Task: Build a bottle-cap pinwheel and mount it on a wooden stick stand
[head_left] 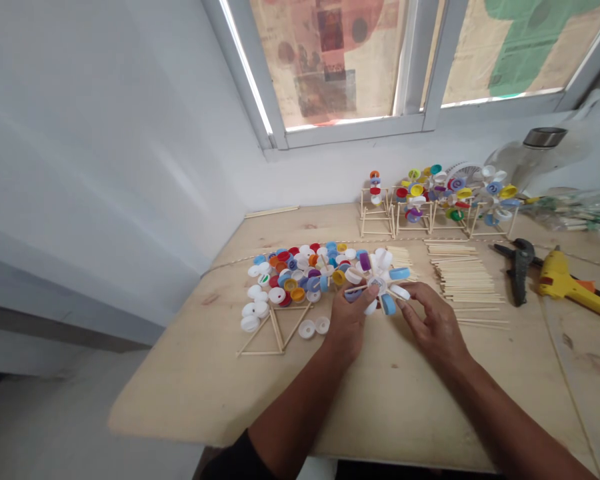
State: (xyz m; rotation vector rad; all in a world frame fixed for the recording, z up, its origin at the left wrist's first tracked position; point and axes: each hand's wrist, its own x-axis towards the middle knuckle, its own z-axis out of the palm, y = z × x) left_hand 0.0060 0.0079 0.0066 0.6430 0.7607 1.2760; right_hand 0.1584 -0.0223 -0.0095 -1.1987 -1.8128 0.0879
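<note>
My left hand (349,319) grips a small wheel (377,285) near its hub, made of bottle caps on thin wooden sticks. White, light blue and purple caps ring its centre. At the wheel's right side, the fingers of my right hand (433,317) close on a white bottle cap (399,292). A light blue cap (389,305) sits just left of those fingertips. Left of my left hand lies a heap of loose bottle caps (297,267) in many colours. Near it is a stick frame (275,333) of joined triangles. Two white caps (314,327) lie close to my left wrist.
Rows of wooden sticks (465,277) lie to the right. Beyond them are a black clamp-like tool (520,273) and a yellow glue gun (575,283). Several finished cap wheels on stick frames (430,200) stand along the wall, beside a clear jar (525,157).
</note>
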